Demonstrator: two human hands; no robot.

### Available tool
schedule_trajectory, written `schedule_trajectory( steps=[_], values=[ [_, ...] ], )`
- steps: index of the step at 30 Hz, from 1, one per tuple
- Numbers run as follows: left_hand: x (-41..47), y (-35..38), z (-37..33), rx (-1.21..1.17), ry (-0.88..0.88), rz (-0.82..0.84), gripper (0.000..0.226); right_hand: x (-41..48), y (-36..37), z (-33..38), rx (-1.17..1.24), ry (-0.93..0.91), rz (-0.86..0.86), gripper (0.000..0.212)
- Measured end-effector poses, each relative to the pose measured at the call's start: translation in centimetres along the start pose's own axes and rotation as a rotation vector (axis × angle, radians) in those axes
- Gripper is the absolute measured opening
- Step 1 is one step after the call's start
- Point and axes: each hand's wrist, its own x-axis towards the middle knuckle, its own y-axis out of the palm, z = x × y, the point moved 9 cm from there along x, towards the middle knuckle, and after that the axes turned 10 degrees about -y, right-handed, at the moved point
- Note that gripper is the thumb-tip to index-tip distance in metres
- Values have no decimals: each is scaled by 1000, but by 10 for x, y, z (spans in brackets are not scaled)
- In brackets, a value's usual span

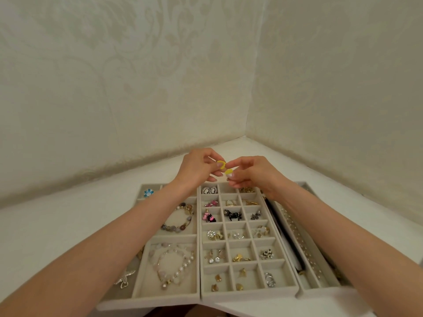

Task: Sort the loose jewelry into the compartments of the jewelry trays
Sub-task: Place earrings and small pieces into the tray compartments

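Head view, left hand (pixel 194 167) pinching yellow earring (pixel 221 164), right hand (pixel 251 173) pinching its twin (pixel 228 172) (above trays (pixel 200 236))

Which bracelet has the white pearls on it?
The nearer bracelet, at the front of the left tray; the farther bracelet has brown and grey beads.

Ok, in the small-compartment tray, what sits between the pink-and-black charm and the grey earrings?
A black charm in the middle compartment of that row, flanked by the pink-and-black charm and the grey earrings; head view shows it.
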Motion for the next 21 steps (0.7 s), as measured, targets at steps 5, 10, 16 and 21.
schedule_trajectory(
  steps=[5, 10, 16, 21],
  values=[
    [0, 11, -7, 348, 89, 55, 20, 2, -27, 3, -199, -30, -118, 17],
    [-4, 26, -10, 561, 150, 80, 18, 0, -33, 3, -99, -40, -153, 12],
    [-6, 36, -16, 797, 197, 77, 5, -1, -34, 8, -290, -86, -136, 13],
    [-9, 41, -15, 935, 281, 55, 5, -1, -31, 8, -267, -95, -106, 11]
  ],
)
